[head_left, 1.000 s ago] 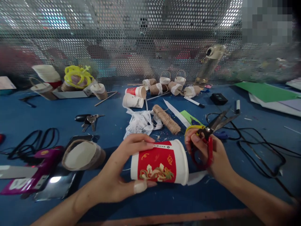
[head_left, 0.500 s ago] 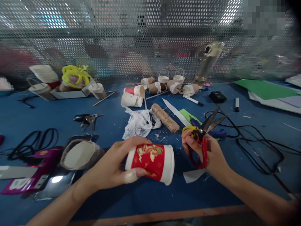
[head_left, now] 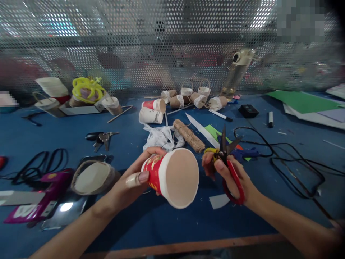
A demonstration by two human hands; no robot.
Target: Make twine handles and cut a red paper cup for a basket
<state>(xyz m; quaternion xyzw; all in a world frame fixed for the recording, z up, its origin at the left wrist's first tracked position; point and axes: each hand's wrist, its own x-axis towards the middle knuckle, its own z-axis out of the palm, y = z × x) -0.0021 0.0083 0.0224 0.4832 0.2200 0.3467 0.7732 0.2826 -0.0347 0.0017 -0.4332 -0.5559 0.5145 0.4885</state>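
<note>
My left hand [head_left: 132,183] is wrapped round a red and white paper cup [head_left: 154,172], held on its side above the blue table. A flat pale disc, either the cup's base or its covered mouth, faces me and to the right; I cannot tell which. To the right, my right hand [head_left: 229,172] grips a pair of scissors [head_left: 223,153] with red and yellow handles, blades parted and pointing up and away. Blades and cup are apart. Beneath the right hand lies a white paper scrap [head_left: 219,201]. Behind the cup are white lace [head_left: 159,136] and a spool of twine [head_left: 189,136].
At left lie a purple hot glue gun [head_left: 45,194], a twine-wrapped cup [head_left: 93,178] and keys [head_left: 102,138]. Small baskets [head_left: 199,99] and a bottle [head_left: 237,77] line the back, before a perforated metal screen [head_left: 161,43]. A black cable [head_left: 296,172] runs along the right.
My left hand has turned the cup so its pale disc end faces me. The scissors have tilted more upright in my right hand, which has shifted slightly left.
</note>
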